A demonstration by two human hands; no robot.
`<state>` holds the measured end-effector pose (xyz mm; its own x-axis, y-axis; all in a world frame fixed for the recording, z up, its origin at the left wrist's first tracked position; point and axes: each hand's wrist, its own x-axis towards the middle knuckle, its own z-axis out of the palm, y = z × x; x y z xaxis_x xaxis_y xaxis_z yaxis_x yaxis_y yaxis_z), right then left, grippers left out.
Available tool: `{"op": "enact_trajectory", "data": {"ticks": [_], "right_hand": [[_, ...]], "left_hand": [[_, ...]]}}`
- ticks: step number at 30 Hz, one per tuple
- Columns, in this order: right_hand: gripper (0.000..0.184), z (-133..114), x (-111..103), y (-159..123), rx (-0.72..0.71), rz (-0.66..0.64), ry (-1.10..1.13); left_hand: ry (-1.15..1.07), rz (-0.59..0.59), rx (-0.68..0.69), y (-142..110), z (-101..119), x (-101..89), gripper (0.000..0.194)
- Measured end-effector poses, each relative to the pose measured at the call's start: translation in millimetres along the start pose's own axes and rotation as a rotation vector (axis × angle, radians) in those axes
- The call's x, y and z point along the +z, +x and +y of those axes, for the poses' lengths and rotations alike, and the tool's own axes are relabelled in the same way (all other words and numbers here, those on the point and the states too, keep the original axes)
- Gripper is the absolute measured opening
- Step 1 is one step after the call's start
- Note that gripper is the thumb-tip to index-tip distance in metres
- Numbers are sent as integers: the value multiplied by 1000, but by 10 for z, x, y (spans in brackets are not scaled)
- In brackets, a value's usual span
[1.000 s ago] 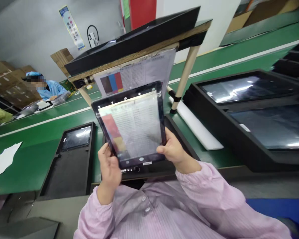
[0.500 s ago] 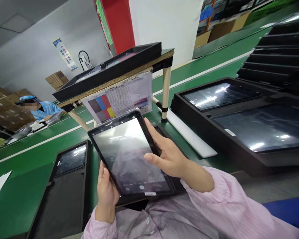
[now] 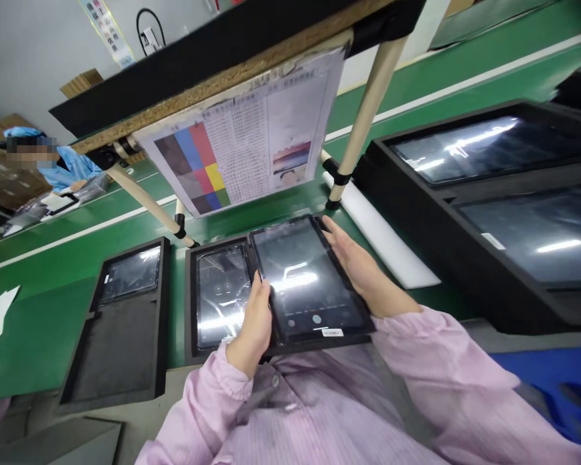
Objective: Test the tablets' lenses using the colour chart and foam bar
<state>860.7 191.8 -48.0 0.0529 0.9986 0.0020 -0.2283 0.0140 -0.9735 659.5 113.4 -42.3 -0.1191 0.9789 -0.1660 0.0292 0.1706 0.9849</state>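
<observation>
A black tablet (image 3: 310,278) with a camera screen and a small white label lies low over the right part of a black foam tray (image 3: 192,303). My left hand (image 3: 256,316) is closed on its left edge, thumb on top. Along the right edge my right hand (image 3: 356,265) grips it, the fingertips partly hidden behind the edge. Whether the tablet rests fully in the tray, I cannot tell. A second tablet (image 3: 220,284), under clear film, sits in the tray's left compartment beside my left hand.
On the left, another foam tray (image 3: 121,349) holds one tablet (image 3: 132,274). Stacked trays (image 3: 416,219) with tablets stand on the right, near a white foam strip (image 3: 392,239). A raised shelf with a printed chart (image 3: 252,135) stands behind. A person in blue (image 3: 65,165) sits far left.
The tablet has come down from in front of the chart to the foam tray, both hands moving with it. My view has tilted downward, and the second tablet in the tray now shows.
</observation>
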Motion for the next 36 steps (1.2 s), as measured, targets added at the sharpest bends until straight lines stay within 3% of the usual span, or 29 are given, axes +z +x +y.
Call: {"op": "enact_trajectory", "data": {"ticks": [3, 5, 8, 12, 16, 19, 25, 30, 36], "right_hand": [[82, 82, -121, 58, -131, 78, -237], [68, 28, -155, -7, -282, 62, -487], [43, -62, -112, -207, -434, -128, -910], [38, 25, 28, -433, -553, -262, -1277], [40, 128, 72, -497, -590, -221, -1324], [46, 56, 14, -507, -584, -127, -1256], [52, -17, -166, -592, -458, 14, -1262], [46, 84, -282, -649, -397, 59, -1287], [43, 123, -284, -637, -425, 58, -1317]], "left_hand": [[85, -69, -55, -24, -48, -62, 69], [160, -138, 33, -104, -17, -192, 67], [387, -165, 200, -223, 52, -464, 55], [710, -57, 275, -252, 92, -816, 40], [1114, 137, 345, -178, 125, -1054, 36], [1327, 250, 334, -108, 146, -1135, 35], [1496, 166, 314, -89, 72, -1116, 40], [1387, 171, 448, -170, 24, -1134, 40], [1342, 93, 413, -219, 35, -1047, 37]]}}
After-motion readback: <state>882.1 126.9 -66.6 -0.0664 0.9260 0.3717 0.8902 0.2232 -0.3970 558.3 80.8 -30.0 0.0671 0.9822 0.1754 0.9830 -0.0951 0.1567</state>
